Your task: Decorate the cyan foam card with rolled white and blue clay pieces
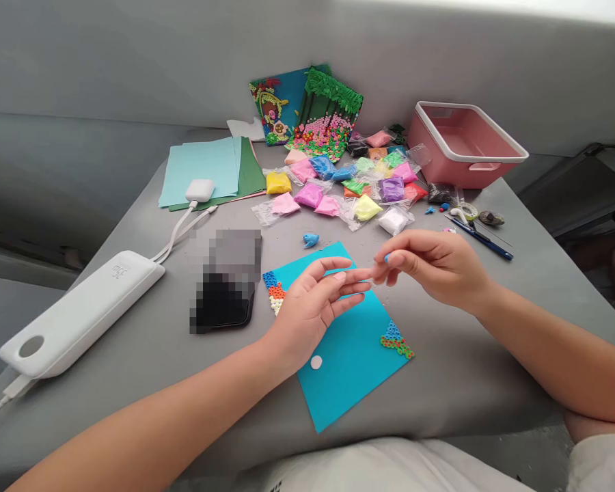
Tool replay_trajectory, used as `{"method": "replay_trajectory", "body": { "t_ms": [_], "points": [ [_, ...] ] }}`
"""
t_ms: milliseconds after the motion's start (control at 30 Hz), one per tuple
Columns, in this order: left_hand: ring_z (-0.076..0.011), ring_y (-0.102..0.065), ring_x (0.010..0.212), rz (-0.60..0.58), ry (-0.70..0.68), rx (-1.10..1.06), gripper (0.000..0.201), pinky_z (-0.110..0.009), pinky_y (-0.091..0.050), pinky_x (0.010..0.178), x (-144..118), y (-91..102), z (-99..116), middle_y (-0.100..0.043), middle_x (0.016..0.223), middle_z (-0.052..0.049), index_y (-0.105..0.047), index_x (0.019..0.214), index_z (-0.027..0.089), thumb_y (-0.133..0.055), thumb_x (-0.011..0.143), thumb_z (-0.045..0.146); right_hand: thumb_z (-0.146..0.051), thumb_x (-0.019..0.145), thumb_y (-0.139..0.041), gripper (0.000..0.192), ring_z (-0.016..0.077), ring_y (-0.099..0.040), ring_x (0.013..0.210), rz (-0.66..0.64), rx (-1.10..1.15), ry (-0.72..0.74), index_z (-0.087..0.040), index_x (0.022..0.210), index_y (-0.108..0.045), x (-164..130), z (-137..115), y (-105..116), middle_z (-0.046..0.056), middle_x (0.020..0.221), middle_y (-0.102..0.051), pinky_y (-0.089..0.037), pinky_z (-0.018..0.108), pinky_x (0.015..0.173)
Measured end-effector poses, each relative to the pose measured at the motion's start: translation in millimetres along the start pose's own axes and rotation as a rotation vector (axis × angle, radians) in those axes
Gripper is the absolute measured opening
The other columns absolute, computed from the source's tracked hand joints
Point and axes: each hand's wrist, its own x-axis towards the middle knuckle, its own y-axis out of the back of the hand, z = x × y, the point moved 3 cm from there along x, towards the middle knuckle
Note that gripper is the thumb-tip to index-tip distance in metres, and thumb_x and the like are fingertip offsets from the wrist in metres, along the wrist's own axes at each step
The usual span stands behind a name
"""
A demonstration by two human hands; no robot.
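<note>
Far to the left of the grip, a white power bank (82,311) lies on the grey table (148,355), its cables running up to a small white earbud case (199,189) that rests on sheets of pale blue and green paper (210,171). Nearer to the grip lies a dark phone (225,301). The left hand (312,304) is held open and flat, with the fingers stretched to the right and nothing closed inside it; its fingertips touch the right hand. Below both hands lies a turquoise foam sheet (348,362), with small patches of coloured beads at its left edge and right corner. The right hand (430,266) has a narrow grip: thumb and forefinger pinch a tiny blue clay piece (387,257), just at the tips of the left fingers. I judge that this piece is very light, soft and a little sticky, so it will flatten or smear under strong pressure; it is best held gently with the fingertips only. A bigger blue clay lump (311,240) lies on the table above and to the left of the grip. Behind the grip are many small bags of coloured clay (348,188) and two finished clay pictures (307,109). To the right, well apart, stand a pink plastic basket (466,143) and a blue pen (484,239).
</note>
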Motion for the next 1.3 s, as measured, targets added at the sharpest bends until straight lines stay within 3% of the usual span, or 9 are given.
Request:
{"method": "replay_trajectory", "body": {
  "t_ms": [67, 133, 233, 400, 633, 800, 1100, 1300],
  "points": [
    [-0.0189, -0.077, 0.098, -0.021, -0.006, 0.008, 0.009, -0.032, -0.059, 0.088, 0.6, 0.6, -1.4, -0.082, 0.104, -0.008, -0.063, 0.104, 0.018, -0.065, 0.096, 0.021, -0.031, 0.086, -0.081, 0.016, 0.0125, -0.074, 0.065, 0.053, 0.005, -0.011, -0.017, 0.086, -0.073, -1.7, 0.1, 0.2, 0.002, 0.072, -0.076, -0.063, 0.019, 0.060],
    [-0.0184, -0.077, 0.098, -0.026, -0.009, 0.013, 0.009, -0.032, -0.059, 0.088, 1.2, 1.5, -2.6, -0.082, 0.101, -0.006, -0.064, 0.104, 0.018, -0.066, 0.096, 0.022, -0.023, 0.079, -0.086, 0.017, 0.0148, -0.077, 0.073, 0.090, 0.000, 0.005, -0.018, 0.090, -0.074, -3.8, -0.5, -0.2, 0.002, 0.079, -0.078, -0.065, 0.021, 0.066],
    [-0.0167, -0.076, 0.094, -0.021, -0.013, 0.011, 0.008, -0.031, -0.059, 0.088, 1.7, 2.6, -3.8, -0.081, 0.096, -0.003, -0.065, 0.102, 0.019, -0.067, 0.095, 0.022, -0.016, 0.087, -0.077, 0.015, 0.0157, -0.079, 0.084, 0.062, -0.097, 0.102, -0.020, 0.101, -0.076, -5.6, -5.1, -3.1, 0.004, 0.093, -0.080, -0.067, 0.024, 0.074],
    [-0.0160, -0.075, 0.093, -0.042, -0.029, 0.016, 0.009, -0.033, -0.059, 0.092, 1.3, 2.7, -4.1, -0.080, 0.096, -0.003, -0.065, 0.101, 0.019, -0.068, 0.094, 0.024, -0.015, 0.086, -0.079, 0.011, 0.0126, -0.072, 0.074, -0.011, -0.330, 0.390, -0.019, 0.097, -0.080, -5.5, -19.1, -7.3, 0.005, 0.087, -0.078, -0.062, 0.023, 0.066],
    [-0.0152, -0.074, 0.088, -0.073, -0.011, 0.019, 0.021, -0.029, -0.058, 0.085, -1.8, -0.1, -2.5, -0.079, 0.090, -0.002, -0.066, 0.099, 0.019, -0.079, 0.085, 0.029, -0.013, 0.085, -0.080, 0.016, 0.0170, -0.071, 0.083, 0.024, -0.463, 0.610, -0.018, 0.100, -0.078, -6.9, -23.4, -11.0, 0.008, 0.088, -0.078, -0.062, 0.034, 0.077],
    [-0.0143, -0.073, 0.081, -0.130, 0.007, -0.013, 0.025, -0.029, -0.058, 0.082, -4.4, -3.1, -1.9, -0.079, 0.084, 0.000, -0.067, 0.097, 0.020, -0.083, 0.080, 0.028, -0.012, 0.087, -0.078, 0.015, 0.0205, -0.076, 0.093, 0.005, -0.470, 0.646, -0.017, 0.101, -0.077, -8.1, -24.3, -14.8, 0.009, 0.091, -0.080, -0.066, 0.036, 0.085],
    [-0.0116, -0.073, 0.078, -0.265, 0.021, -0.059, 0.030, -0.023, -0.059, 0.075, -4.8, -3.6, -4.2, -0.078, 0.084, 0.001, -0.069, 0.101, 0.021, -0.087, 0.080, 0.033, -0.015, 0.086, -0.079, 0.011, 0.0204, -0.075, 0.088, -0.028, -0.401, 0.607, -0.017, 0.097, -0.077, -9.0, -25.5, -20.0, 0.009, 0.089, -0.081, -0.065, 0.039, 0.085],
    [-0.0092, -0.076, 0.080, -0.399, 0.057, -0.134, 0.038, -0.021, -0.060, 0.080, -4.8, -3.6, -9.8, -0.079, 0.086, 0.003, -0.067, 0.102, 0.022, -0.091, 0.075, 0.030, -0.011, 0.088, -0.076, 0.012, 0.0187, -0.075, 0.092, -0.037, -0.330, 0.586, -0.014, 0.100, -0.076, -9.6, -25.6, -24.5, 0.012, 0.096, -0.081, -0.061, 0.038, 0.090]
  ]
}}
